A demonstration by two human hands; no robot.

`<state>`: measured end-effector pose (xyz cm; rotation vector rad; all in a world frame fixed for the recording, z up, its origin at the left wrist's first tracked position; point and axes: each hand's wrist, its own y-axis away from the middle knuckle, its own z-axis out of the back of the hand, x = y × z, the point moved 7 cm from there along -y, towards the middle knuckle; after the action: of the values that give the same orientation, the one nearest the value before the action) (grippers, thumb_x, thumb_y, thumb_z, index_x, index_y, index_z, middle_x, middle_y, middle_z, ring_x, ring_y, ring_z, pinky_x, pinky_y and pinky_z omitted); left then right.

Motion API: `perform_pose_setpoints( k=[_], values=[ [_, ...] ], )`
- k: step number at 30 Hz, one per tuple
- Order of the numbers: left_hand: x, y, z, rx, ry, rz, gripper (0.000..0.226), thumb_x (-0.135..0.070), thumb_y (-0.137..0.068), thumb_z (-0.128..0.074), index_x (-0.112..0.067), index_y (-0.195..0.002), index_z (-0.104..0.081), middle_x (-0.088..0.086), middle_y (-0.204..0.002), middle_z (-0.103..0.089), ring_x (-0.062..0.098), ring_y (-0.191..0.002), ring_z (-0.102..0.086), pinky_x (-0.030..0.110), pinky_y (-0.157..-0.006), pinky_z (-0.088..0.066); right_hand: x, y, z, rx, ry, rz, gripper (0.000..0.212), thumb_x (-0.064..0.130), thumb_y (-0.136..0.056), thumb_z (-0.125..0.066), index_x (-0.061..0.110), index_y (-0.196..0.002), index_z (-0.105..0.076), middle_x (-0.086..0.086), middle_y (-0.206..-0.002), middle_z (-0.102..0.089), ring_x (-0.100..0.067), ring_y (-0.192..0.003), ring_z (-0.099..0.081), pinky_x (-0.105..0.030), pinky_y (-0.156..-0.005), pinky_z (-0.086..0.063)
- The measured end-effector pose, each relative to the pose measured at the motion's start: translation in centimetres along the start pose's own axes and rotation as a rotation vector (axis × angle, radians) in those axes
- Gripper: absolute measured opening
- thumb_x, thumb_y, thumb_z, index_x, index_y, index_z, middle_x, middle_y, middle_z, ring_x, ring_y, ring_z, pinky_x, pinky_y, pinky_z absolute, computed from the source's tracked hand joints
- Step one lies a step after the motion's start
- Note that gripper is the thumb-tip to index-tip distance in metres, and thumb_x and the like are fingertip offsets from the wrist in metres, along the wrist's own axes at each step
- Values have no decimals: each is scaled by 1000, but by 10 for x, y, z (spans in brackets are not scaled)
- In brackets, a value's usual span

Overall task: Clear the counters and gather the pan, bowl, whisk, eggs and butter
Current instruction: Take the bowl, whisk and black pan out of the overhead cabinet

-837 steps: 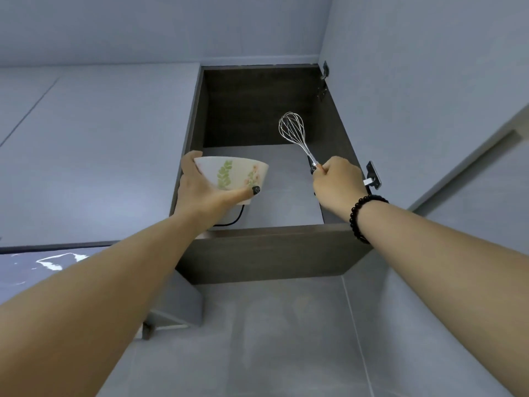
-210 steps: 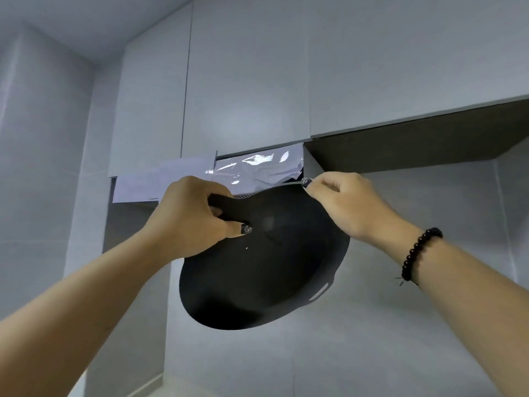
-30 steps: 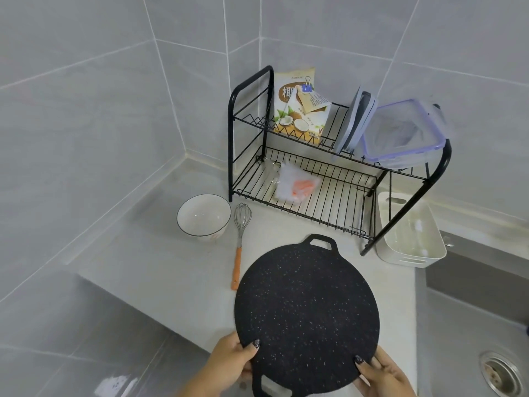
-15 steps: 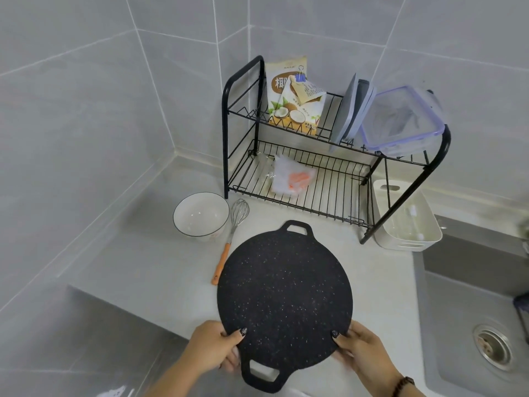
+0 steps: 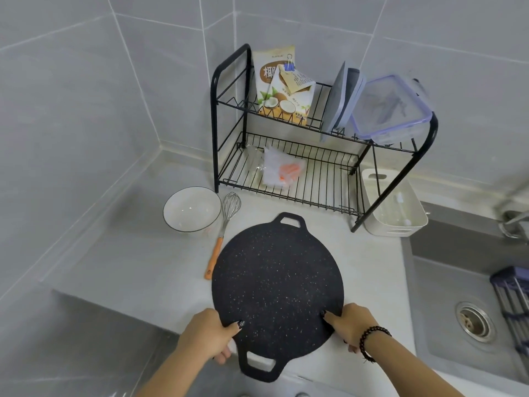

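Two hands, left hand (image 5: 207,335) and right hand (image 5: 350,325), grip the near rim of the speckled griddle pan (image 5: 277,285) on the bench (image 5: 128,267). The whisk (image 5: 224,227) lies just left of the pan, the bowl (image 5: 191,209) beyond it. Sliding the pan leftward could knock the whisk's handle.

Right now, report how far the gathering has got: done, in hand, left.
Done: the bowl and whisk lie side by side on the counter in front of the rack.
In hand: the left hand and right hand grip the near rim of the black pan over the counter.
Left: no eggs or butter are in view.
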<state>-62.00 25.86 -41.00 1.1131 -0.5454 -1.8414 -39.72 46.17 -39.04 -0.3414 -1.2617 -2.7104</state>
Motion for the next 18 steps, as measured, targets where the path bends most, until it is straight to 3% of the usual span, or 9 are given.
perform_pose_setpoints(
  k=[5,11,15,18],
  values=[
    [-3,2,0,-8,-55,-33,38,-45,-94,-55,-8,-88,-59,-2,-59,-71,11,-53,-70,27,-72,-59,1,5,0,-22,87,13,35,42,-94,-44,16,-70,-45,-1,-74,-55,-15,-53,-56,-21,-49,-45],
    [-7,15,3,-105,-121,-32,34,-45,-96,-51,-15,-84,-59,-1,-67,-73,7,-53,-69,23,-72,-57,2,14,-4,22,-32,39,29,31,-93,-47,10,-72,-46,-7,-74,-58,-22,-48,-58,-21,-44,-43],
    [-6,24,9,-183,-73,-26,37,-41,-95,-51,-14,-70,-54,5,-75,-74,16,-68,-72,33,-77,-58,15,25,-6,68,-137,163,24,23,-93,-48,9,-74,-50,-6,-66,-59,-16,-49,-58,-20,-47,-45],
    [-10,39,10,-245,36,-42,28,-31,-95,-53,-13,-74,-51,4,-82,-73,18,-75,-70,35,-78,-55,26,32,-9,162,-238,261,18,17,-91,-51,9,-75,-53,-5,-62,-61,-17,-52,-57,-23,-48,-45]
  ],
)
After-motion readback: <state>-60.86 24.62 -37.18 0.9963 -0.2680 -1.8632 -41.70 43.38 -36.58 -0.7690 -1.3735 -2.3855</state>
